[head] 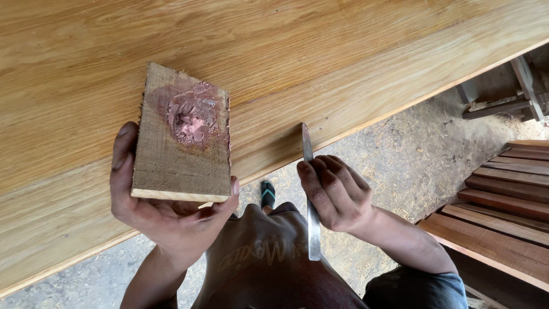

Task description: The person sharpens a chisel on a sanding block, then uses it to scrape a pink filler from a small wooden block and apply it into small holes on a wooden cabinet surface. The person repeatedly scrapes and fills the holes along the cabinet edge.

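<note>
Left hand (171, 220) grip clamped on putty board (183, 134), right hand (337, 191) on blade (310, 200), tabletop (343, 68) beneath

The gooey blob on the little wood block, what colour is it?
Pinkish red putty, smeared on the wood block; the head view shows it clearly.

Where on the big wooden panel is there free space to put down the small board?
The panel is bare above and right of the small board, and left of it. It is crowded at the near edge, where the left hand and the right hand with the blade are.
</note>
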